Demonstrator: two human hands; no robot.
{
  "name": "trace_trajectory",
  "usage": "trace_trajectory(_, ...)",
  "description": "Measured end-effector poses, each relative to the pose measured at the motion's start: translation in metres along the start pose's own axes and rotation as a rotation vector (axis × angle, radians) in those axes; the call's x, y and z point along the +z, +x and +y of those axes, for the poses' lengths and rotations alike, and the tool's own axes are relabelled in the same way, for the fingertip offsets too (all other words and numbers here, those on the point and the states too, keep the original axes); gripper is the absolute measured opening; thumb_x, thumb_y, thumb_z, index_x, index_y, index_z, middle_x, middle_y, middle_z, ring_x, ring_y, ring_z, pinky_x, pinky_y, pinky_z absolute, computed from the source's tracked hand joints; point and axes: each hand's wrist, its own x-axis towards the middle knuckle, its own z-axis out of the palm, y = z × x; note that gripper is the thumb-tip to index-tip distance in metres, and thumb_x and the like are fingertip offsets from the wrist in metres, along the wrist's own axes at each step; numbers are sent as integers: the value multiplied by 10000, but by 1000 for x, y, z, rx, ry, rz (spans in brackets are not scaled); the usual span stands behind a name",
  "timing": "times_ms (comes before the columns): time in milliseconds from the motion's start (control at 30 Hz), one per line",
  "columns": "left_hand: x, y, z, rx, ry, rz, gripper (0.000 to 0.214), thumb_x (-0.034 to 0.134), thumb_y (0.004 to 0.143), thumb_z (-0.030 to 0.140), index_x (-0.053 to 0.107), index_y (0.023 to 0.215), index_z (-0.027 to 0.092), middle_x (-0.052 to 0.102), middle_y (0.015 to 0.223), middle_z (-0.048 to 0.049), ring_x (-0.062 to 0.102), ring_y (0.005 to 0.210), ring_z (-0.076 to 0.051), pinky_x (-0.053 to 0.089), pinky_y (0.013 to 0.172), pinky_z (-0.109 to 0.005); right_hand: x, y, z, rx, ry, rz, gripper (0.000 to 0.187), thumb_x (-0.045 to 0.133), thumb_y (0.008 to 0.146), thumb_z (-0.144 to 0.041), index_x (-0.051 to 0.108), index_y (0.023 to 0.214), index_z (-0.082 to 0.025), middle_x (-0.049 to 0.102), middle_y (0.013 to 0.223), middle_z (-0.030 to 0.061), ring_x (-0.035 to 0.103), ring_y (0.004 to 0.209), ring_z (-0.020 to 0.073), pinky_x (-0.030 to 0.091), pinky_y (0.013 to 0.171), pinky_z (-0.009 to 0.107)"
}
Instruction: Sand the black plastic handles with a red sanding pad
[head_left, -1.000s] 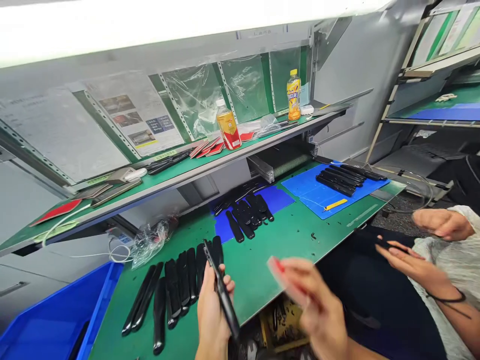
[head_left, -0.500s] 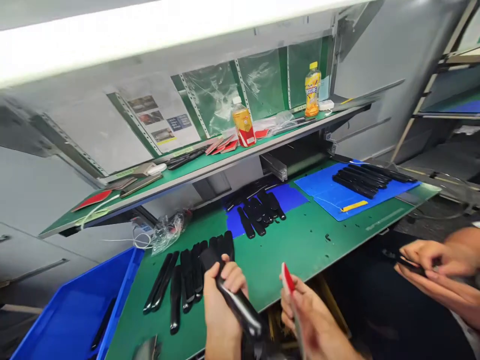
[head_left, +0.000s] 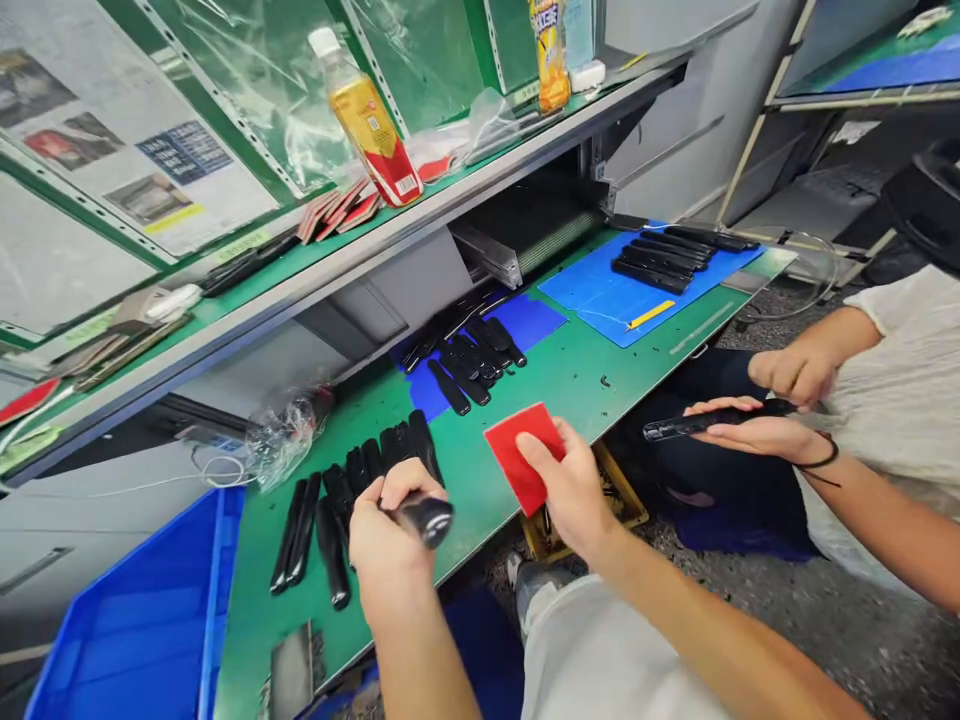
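Below the shelf [head_left: 420, 228], black parts [head_left: 322, 520] line the green bench [head_left: 577, 375] at nine o'clock; my left hand [head_left: 386, 545] clenches one, right hand [head_left: 574, 490] pinches a red card [head_left: 517, 450], now face-up.

I'm at a factory assembly bench [head_left: 570, 375]: green mat, rows of black plastic parts [head_left: 352, 495], work-instruction sheets [head_left: 112, 150] overhead, co-worker [head_left: 900, 380] beside me

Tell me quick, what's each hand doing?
Left hand: closed around a black part.
Right hand: pinching a red card.
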Motion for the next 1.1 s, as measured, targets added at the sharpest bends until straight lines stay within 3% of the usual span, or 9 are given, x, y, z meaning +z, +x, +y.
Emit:
trace_trajectory(133,21,-16,-10,-97,-36,36,341,355,751,18,130,724,271,268,536,91,368,383,-60,393,384,-141,-9,14,-3,122,-36,-46,514,932,536,-489,575,762,-196,610,641,-51,530,550,100,435,527,227)
trace_trajectory(267,38,-30,-20,-208,-101,99,300,356,807,51,179,706,270,272,531,96,330,365,-54,365,371,-141,-21,18,-9,146,-37,165,427,829,731,-485,583,935,-201,680,785,-34,595,648,93,487,615,212)
trace_trajectory(367,42,-29,-28,-147,-178,177,276,370,806,68,223,680,264,279,512,96,311,346,-53,340,350,-147,-20,1,-17,214,61,64,413,843,748,-428,579,969,-200,691,839,-18,614,693,92,506,658,208)
trace_trajectory(533,39,-22,-38,-139,-239,234,249,401,779,68,280,669,256,301,510,95,309,340,-57,327,339,-158,-17,-16,-24,343,311,-50,279,756,853,-407,583,934,-204,490,655,-76,411,542,43,361,499,153)
trace_trajectory(700,38,-20,-41,-147,-214,221,240,403,761,60,289,679,254,310,512,94,321,344,-62,337,347,-164,-22,-26,-35,348,356,-55,457,714,852,-534,554,1154,-231,494,813,-42,409,640,61,361,540,166)
trace_trajectory(800,37,-18,-46,-127,-179,204,234,410,751,69,281,692,255,313,514,95,329,342,-60,347,347,-160,-15,-39,-46,270,303,-231,516,792,779,-532,532,1097,-221,519,807,-49,421,646,50,364,578,164)
trace_trajectory(900,34,-16,-46,-82,-111,142,243,426,732,96,248,701,259,308,518,93,333,349,-64,356,345,-166,-8,-28,-48,250,172,-342,627,947,599,-394,468,971,-231,563,755,-78,461,606,41,371,564,158)
trace_trajectory(1000,33,-18,-38,-92,-90,83,245,401,751,98,229,688,261,288,508,88,320,347,-68,352,335,-167,-18,10,-42,138,35,-25,643,963,566,-307,459,958,-238,631,810,-66,559,677,73,442,607,173)
trace_trajectory(1100,37,-26,-30,-245,-84,-84,174,358,911,131,442,788,220,371,529,85,372,378,-65,371,351,-127,-35,36,-42,89,22,196,542,892,686,-382,484,1012,-237,659,924,-30,600,784,94,489,705,198)
